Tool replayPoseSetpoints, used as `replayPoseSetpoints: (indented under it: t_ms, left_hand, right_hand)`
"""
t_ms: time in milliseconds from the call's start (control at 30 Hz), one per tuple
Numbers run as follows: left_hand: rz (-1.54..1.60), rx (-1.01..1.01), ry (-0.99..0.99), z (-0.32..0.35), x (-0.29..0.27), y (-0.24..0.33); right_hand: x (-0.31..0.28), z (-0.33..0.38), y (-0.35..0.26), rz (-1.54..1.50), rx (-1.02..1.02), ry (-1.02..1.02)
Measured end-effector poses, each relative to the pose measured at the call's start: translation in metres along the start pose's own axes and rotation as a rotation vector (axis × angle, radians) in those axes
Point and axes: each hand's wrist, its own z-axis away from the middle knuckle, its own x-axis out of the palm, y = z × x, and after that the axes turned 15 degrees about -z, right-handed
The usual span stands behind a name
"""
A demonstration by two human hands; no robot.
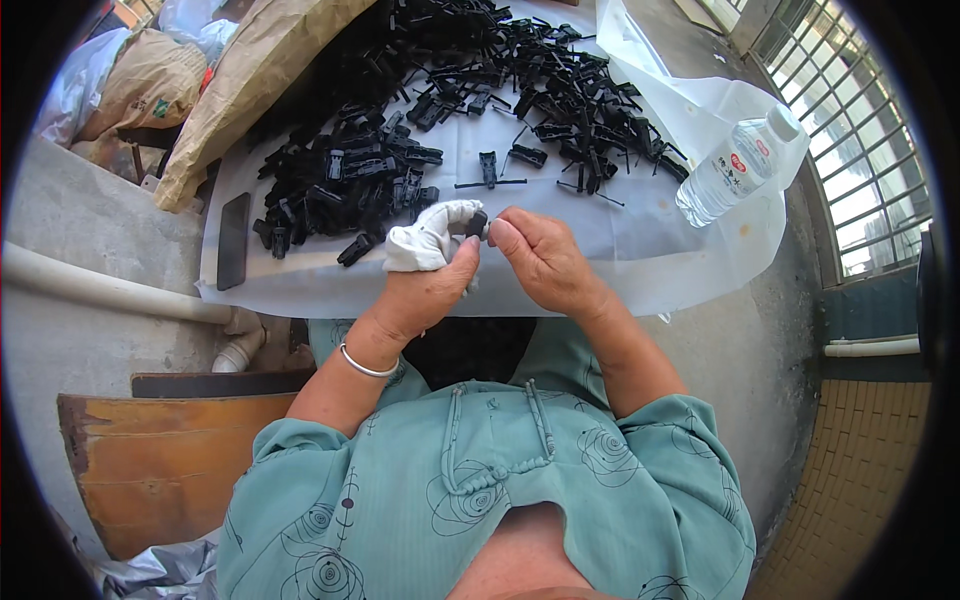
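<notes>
Near the front edge of the table, my left hand (430, 285), its fingers covered by a white glove or cloth (428, 240), is closed around a small black plastic part (479, 223). My right hand (550, 265) meets it from the right, thumb and forefinger pinched at the end of that part; exactly what they grip is mostly hidden. Just beyond my hands lies a single black plastic piece (488, 170) with thin arms sticking out to both sides. One heap of black plastic pieces (345, 170) is on the left, and another heap of armed pieces (590, 120) spreads to the right.
White sheeting (640, 265) covers the table. A clear water bottle (735, 165) lies tilted at the right, and a dark phone-like slab (233, 240) rests at the left edge. Brown paper (250, 85) rises at the far left. A barred window (850, 120) stands right.
</notes>
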Motion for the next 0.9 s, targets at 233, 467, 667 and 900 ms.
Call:
replayPoseSetpoints:
  t_ms: [233, 467, 667, 900]
  left_hand:
    - [-0.375, 0.454, 0.320, -0.004, 0.013, -0.007]
    - [0.012, 0.195, 0.082, -0.011, -0.006, -0.007]
    - [0.228, 0.027, -0.030, -0.010, -0.010, -0.003]
    - [0.364, 0.018, -0.268, -0.003, -0.013, 0.008]
  right_hand:
    - [0.017, 0.003, 0.019, -0.161, 0.119, 0.059]
    - [0.003, -0.003, 0.004, -0.141, 0.046, 0.039]
    - [-0.008, -0.003, 0.016, 0.060, -0.116, -0.082]
    - [0.002, -0.007, 0.001, -0.190, -0.038, 0.014]
